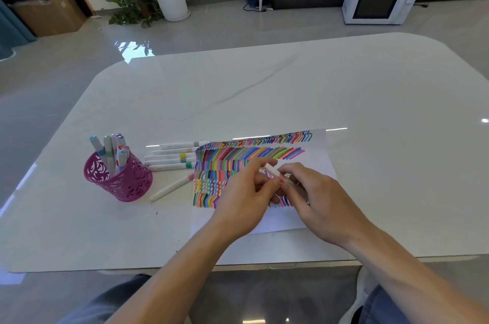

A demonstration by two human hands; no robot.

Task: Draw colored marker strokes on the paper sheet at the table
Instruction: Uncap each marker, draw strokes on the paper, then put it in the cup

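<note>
A white paper sheet (318, 156) lies on the white table (264, 90), covered with rows of colored marker strokes. Above its middle, both hands meet on one white marker (272, 170). My left hand (246, 196) pinches the marker's upper part between thumb and fingers. My right hand (312, 196) grips its lower part; the tip is hidden behind the fingers. Whether a cap is on the marker cannot be told.
A pink openwork pen cup (119, 180) with several markers stands at the left. Several white markers (172, 156) lie side by side between the cup and the paper, and one more marker (172, 187) lies slanted below them. The table's near edge (158, 268) runs close to my lap.
</note>
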